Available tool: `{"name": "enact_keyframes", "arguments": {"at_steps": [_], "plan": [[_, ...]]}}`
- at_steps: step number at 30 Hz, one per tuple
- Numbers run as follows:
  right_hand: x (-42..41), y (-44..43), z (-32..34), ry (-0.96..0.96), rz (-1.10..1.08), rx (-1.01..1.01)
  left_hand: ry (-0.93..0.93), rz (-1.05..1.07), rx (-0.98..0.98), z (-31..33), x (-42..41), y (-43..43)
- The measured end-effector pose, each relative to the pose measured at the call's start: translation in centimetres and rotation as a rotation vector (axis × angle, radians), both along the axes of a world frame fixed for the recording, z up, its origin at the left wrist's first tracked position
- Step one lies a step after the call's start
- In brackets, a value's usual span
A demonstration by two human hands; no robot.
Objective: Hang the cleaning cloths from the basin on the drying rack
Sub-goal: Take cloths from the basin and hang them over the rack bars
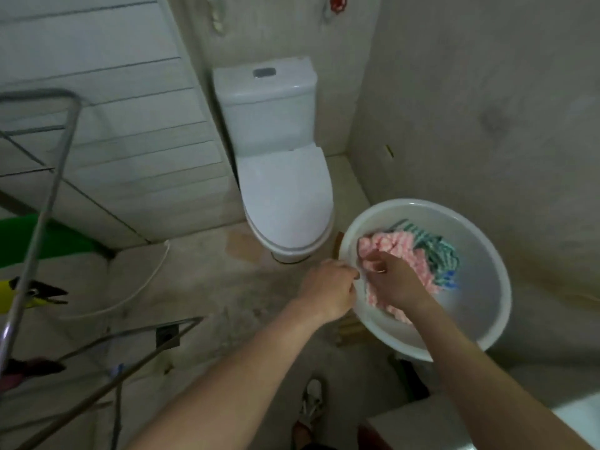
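**As your right hand (pixel 394 282) grips the pink cloth (pixel 406 251), both cloths lie in the basin (pixel 480 287)**

Where the white basin sits low on your right, near the front of the toilet (pixel 282 190), your right hand is down inside it. Its fingers are curled round a bunch of the pink cloth, and a ring shows on one finger. That cloth lies crumpled on the basin's left side, running from the far wall, under your hand, toward the near rim.

Touching it on the right is a green-striped cloth (pixel 435 251), also bunched. A small blue patch shows at its near edge, and you cannot tell whether that blue belongs to it or to a separate cloth.

Your left hand (pixel 328 293) is at the basin's left rim, just beside your right hand, with its fingers curled inward and the tips at the rim. The fingertips are blurred, so it cannot be told whether they pinch the rim, an edge of the pink cloth, or nothing.

Well apart on your left stands the drying rack (pixel 48 190), its grey metal bars crossing that side of the view. A yellow-and-black clip (pixel 29 295) sits against one upright bar. A shoe (pixel 313 397) shows on the floor between your forearms.
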State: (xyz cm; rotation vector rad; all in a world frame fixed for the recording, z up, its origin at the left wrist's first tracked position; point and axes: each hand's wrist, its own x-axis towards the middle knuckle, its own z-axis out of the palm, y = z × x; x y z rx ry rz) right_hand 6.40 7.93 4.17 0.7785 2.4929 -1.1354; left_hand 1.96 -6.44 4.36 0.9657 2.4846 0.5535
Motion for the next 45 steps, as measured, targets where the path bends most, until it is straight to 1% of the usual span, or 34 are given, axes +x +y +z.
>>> {"name": "enact_keyframes", "arguments": {"at_steps": [1,5,7,9,11,14,15,17,19,21,24,26,27,28,29,30,31,32,33,34,35,36,37,39,40,43,45], "plan": [[0.0,1.0,-1.1,-0.022,-0.034,0.029,0.04,-0.059,-0.039,-1.1,-0.4,1.5],[0.7,3.7,-4.3,-0.143,-0.035,0.232,0.154,-0.226,-0.209,-4.0,-0.7,5.2],[1.0,5.1,-5.6,-0.124,-0.109,0.239,0.137,-0.282,-0.261,-5.0,-1.1,7.1],[1.0,6.3,-6.8,-0.108,-0.192,0.177,0.094,-0.308,-0.274,-6.0,-1.4,8.6],[0.8,7.5,-7.6,-0.131,-0.222,0.155,0.032,-0.296,-0.257,-6.8,-1.7,10.1],[0.4,9.1,-8.2,-0.148,-0.335,0.136,-0.086,-0.164,-0.266,-7.7,-2.2,11.5],[0.2,9.8,-8.4,-0.161,-0.373,0.15,-0.096,-0.122,-0.251,-7.9,-2.4,11.7],[0.0,11.4,-8.7,-0.203,-0.429,0.226,-0.058,-0.036,-0.136,-8.1,-2.8,11.7],[0.0,12.8,-8.9,-0.258,-0.435,0.295,-0.064,0.078,0.064,-7.9,-3.3,11.3],[0.2,13.6,-9.4,-0.317,-0.41,0.318,-0.187,0.252,0.263,-6.8,-3.8,11.0],[0.4,13.3,-9.1,-0.296,-0.475,0.324,-0.449,0.507,0.464,-4.5,-4.6,10.7],[-0.1,12.9,-8.0,-0.181,-0.534,0.333,-0.646,0.633,0.59,-2.8,-5.0,10.2],[-0.5,12.7,-7.1,-0.077,-0.575,0.312,-0.714,0.671,0.647,-1.9,-5.2,9.7],[-0.9,12.5,-6.2,0.03,-0.654,0.257,-0.772,0.699,0.702,-1.4,-5.4,9.3],[-1.2,12.3,-5.0,0.142,-0.775,0.149,-0.84,0.725,0.765,-0.7,-5.6,8.7],[-1.4,12.0,-3.8,0.242,-0.931,-0.029,-0.911,0.751,0.82,-0.2,-5.6,8.2],[-1.6,11.9,-2.9,0.312,-1.08,-0.262,-0.983,0.778,0.863,0.4,-5.7,7.8],[-1.5,11.9,-2.2,0.344,-1.197,-0.523,-1.034,0.809,0.884,0.6,-5.7,7.7],[-1.4,11.6,-1.3,0.366,-1.263,-0.775,-1.073,0.833,0.907,1.4,-5.7,7.2],[-1.3,11.4,-0.7,0.37,-1.292,-0.978,-1.089,0.844,0.918,1.6,-5.6,6.9],[-1.3,10.8,0.1,0.373,-1.283,-1.138,-1.108,0.848,0.942,2.1,-5.6,6.5],[-1.4,9.8,1.0,0.374,-1.255,-1.233,-1.093,0.841,0.963,2.9,-5.5,5.5],[-1.5,9.0,1.5,0.362,-1.224,-1.307,-1.087,0.832,0.967,3.7,-5.4,5.2],[-2.0,6.7,2.7,0.33,-1.139,-1.365,-1.052,0.782,0.932,4.9,-5.1,3.9],[-2.4,5.0,3.4,0.313,-1.076,-1.377,-1.005,0.74,0.898,5.5,-5.0,2.3],[-3.5,1.1,5.5,0.221,-0.889,-1.297,-0.881,0.551,0.755,6.8,-4.7,-0.4],[-4.5,-3.0,7.6,0.167,-0.685,-1.285,-0.852,0.541,0.73,7.7,-4.6,-3.5]]}}
